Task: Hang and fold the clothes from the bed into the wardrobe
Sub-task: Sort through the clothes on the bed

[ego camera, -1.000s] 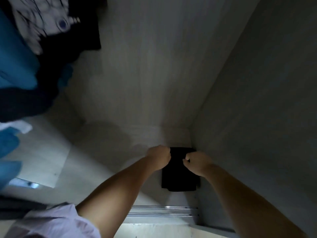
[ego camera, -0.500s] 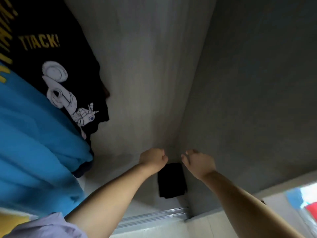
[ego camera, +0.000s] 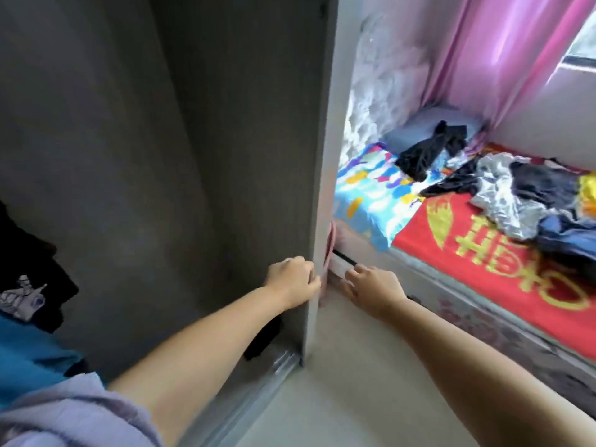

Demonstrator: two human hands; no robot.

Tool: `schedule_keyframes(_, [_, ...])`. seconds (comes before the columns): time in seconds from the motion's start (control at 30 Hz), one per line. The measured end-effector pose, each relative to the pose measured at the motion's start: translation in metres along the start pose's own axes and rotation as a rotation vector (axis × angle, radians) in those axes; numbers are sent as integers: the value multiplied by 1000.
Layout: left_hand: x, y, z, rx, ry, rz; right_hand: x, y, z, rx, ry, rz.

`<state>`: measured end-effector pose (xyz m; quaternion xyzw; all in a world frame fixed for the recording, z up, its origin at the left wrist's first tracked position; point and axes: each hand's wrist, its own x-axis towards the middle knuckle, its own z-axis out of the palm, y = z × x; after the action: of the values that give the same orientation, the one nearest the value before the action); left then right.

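The left hand is curled loosely and holds nothing, in front of the wardrobe side panel. The right hand is beside it, fingers relaxed, empty. A folded black garment lies below the left wrist. Beyond the right hand, clothes are heaped on the bed.
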<state>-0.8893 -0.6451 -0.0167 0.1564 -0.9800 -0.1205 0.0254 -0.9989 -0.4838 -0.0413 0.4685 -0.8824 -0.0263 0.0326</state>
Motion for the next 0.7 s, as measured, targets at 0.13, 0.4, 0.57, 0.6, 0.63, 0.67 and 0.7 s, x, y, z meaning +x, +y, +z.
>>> schedule_keyframes(0.13, [37,97,7,51,-10,216,-57,81,-10,-41,-2,216])
schedule_keyframes(0.4, [101,308,64,142,-66,522,-207,252,-7,-130,-79,478])
schedule_keyframes(0.57, [116,420,93,162,-141,592,-275,341,-9,-165,-135,628])
schedule_keyframes(0.6, [121,436,96,172,-158,596,-283,355,-10,-161,-151,651])
schedule_keyframes(0.63, [126,448,99,179,-168,601,-290,368,-10,-159,-164,674])
schedule_keyframes(0.67, [133,458,102,182,-174,603,-293,380,-9,-159,-173,696])
schedule_keyframes(0.7, [140,466,105,181,-180,603,-295,391,-7,-155,-179,718])
